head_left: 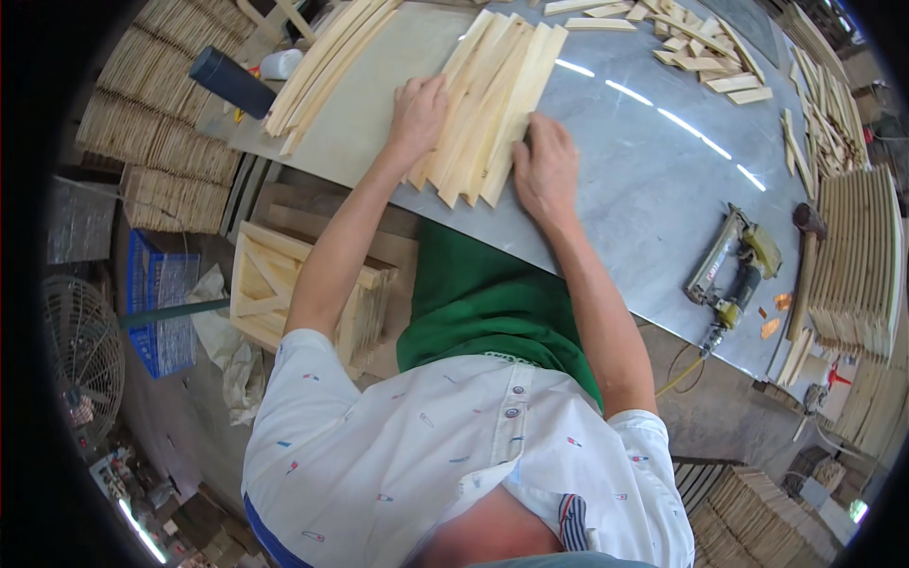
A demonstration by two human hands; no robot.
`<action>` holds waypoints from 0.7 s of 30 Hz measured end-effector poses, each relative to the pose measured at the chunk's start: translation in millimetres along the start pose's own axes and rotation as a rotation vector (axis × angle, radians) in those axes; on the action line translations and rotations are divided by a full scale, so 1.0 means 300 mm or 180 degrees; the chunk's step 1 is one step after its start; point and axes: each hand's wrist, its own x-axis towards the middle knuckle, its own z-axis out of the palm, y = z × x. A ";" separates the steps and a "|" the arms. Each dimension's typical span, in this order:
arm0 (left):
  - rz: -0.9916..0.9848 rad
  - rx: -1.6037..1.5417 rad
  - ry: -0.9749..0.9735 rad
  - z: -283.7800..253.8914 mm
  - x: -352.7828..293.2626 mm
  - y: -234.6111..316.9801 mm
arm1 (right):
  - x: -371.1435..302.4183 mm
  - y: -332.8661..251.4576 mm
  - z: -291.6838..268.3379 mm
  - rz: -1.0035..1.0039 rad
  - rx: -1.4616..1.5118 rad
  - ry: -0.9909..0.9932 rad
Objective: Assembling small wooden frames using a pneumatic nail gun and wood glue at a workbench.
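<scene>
no legible text anywhere

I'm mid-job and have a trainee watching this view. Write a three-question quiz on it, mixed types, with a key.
1. Short answer: At which edge of the row of wooden slats is the left hand, and at which is the right hand?
2. True or false: On the table, the mallet lies to the left of the nail gun.
3. Multiple choice: What colour is the cloth between the forearms, below the table edge? A) red B) green C) black

Key:
1. Left hand at the left edge, right hand at the right edge.
2. False; it lies to the right.
3. B.
</scene>
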 end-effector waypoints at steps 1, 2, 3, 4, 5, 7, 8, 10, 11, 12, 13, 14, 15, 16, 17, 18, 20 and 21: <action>0.0100 0.0019 0.0048 -0.003 -0.006 0.008 | 0.000 -0.006 0.002 0.0064 -0.0068 -0.0181; 0.0130 -0.0029 0.0041 -0.004 -0.010 0.018 | 0.001 -0.009 0.002 0.0130 -0.0135 -0.0361; 0.0137 0.0000 0.0018 -0.004 -0.012 0.029 | 0.002 -0.008 0.001 0.0143 -0.0187 -0.0340; 0.0137 0.0031 -0.0008 -0.010 -0.019 0.045 | 0.000 -0.005 -0.002 0.0097 -0.0175 -0.0360; 0.0140 0.0062 -0.0033 -0.012 -0.028 0.056 | -0.002 0.000 -0.005 0.0051 -0.0163 -0.0379; 0.0145 0.0082 -0.0028 -0.016 -0.043 0.057 | 0.000 -0.009 -0.015 0.0009 -0.0193 -0.0373; 0.0123 0.0145 -0.0021 -0.018 -0.049 0.054 | -0.004 -0.016 -0.021 -0.0013 -0.0183 -0.0457; 0.0133 0.0171 -0.0004 -0.025 -0.055 0.057 | -0.009 -0.029 -0.030 -0.0065 -0.0160 -0.0625; 0.0037 0.0206 -0.0083 -0.032 -0.060 0.067 | -0.012 -0.028 -0.033 -0.0058 -0.0204 -0.0604; -0.0059 0.0246 -0.0162 -0.040 -0.063 0.077 | -0.016 -0.024 -0.033 -0.0064 -0.0183 -0.0562; -0.0154 0.0293 -0.0240 -0.044 -0.067 0.087 | -0.020 -0.020 -0.033 -0.0073 -0.0156 -0.0519; -0.0131 0.0286 -0.0218 -0.049 -0.068 0.089 | -0.015 -0.021 -0.029 -0.0101 -0.0108 -0.0473; -0.0167 0.0275 -0.0235 -0.049 -0.070 0.089 | -0.015 -0.021 -0.029 -0.0117 -0.0116 -0.0446; -0.0207 0.0267 -0.0254 -0.046 -0.073 0.087 | -0.017 -0.022 -0.030 -0.0101 -0.0098 -0.0470; -0.0247 0.0264 -0.0274 -0.045 -0.076 0.086 | -0.021 -0.023 -0.031 -0.0083 -0.0076 -0.0493; -0.0226 0.0271 -0.0256 -0.047 -0.081 0.087 | -0.022 -0.023 -0.032 -0.0063 -0.0051 -0.0516; -0.0173 0.0198 -0.0240 -0.050 -0.096 0.093 | -0.026 -0.028 -0.039 -0.0085 -0.0069 -0.0501; -0.0153 0.0163 -0.0245 -0.051 -0.099 0.095 | -0.032 -0.030 -0.042 -0.0095 -0.0084 -0.0521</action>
